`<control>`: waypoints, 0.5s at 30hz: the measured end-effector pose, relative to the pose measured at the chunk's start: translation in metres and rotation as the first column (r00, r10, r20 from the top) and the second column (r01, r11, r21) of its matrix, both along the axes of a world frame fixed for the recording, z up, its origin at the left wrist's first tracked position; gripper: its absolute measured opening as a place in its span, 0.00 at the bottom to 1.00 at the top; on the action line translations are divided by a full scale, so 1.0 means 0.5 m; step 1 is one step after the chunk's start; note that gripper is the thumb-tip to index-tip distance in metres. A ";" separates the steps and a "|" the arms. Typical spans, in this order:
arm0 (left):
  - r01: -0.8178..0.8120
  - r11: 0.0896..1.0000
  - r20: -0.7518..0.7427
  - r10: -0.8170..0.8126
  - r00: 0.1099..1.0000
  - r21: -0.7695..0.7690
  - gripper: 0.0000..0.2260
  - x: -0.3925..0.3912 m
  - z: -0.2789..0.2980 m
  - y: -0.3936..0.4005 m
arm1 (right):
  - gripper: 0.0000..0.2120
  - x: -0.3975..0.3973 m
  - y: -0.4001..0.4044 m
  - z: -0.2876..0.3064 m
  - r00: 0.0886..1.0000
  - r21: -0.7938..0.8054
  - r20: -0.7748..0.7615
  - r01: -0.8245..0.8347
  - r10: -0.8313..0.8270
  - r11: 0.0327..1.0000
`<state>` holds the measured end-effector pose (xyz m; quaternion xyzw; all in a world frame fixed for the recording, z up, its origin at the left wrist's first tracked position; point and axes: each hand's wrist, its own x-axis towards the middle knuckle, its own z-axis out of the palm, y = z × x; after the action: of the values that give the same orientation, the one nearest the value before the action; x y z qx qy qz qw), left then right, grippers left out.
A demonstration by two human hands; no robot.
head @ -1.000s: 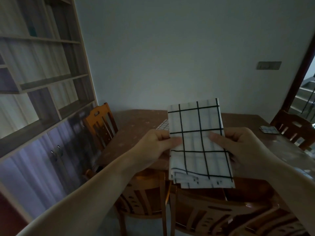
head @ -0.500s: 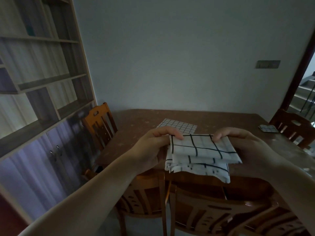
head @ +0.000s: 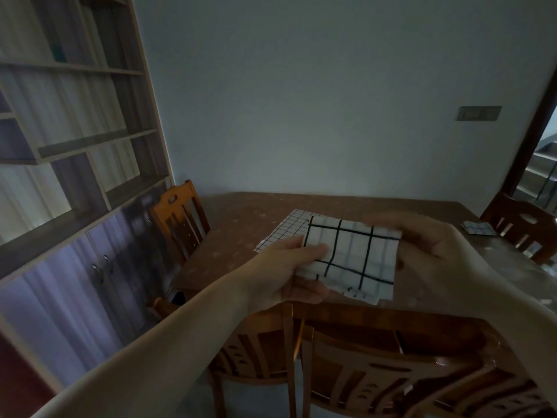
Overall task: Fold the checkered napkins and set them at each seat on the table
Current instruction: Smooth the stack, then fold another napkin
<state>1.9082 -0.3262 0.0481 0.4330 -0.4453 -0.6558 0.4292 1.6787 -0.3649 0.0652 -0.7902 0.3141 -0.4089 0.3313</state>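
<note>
Nearest, along the bottom edge: two wooden chair backs (head: pixel 376 366) tucked against the near side of the wooden table (head: pixel 241 233). Above them, at frame centre, a folded napkin with wide black checks (head: pixel 351 260), held in the air over the table's near edge. Gripped on its left side by the left hand (head: pixel 283 273), thumb on top and fingers curled beneath. Held along its right and upper edge by the right hand (head: pixel 434 245), fingers bent over the cloth, blurred. Just behind, flat on the tabletop, a fine-checked napkin (head: pixel 284 226), partly hidden. Further right, near the table's far right edge, a small folded napkin (head: pixel 477 228) before a right-side chair (head: pixel 521 227). At left, another chair (head: pixel 179 218) beside a shelving unit (head: pixel 69 146).
</note>
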 end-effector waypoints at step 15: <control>-0.058 0.950 0.232 0.134 0.963 -0.308 0.12 -0.014 -0.023 0.000 | 0.18 -0.014 -0.019 -0.020 1.000 0.297 0.009 0.022 -0.026 0.955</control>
<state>1.9014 -0.3263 0.0366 0.4638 -0.5679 -0.4992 0.4617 1.6715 -0.3743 0.0550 -0.7248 0.3795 -0.3662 0.4432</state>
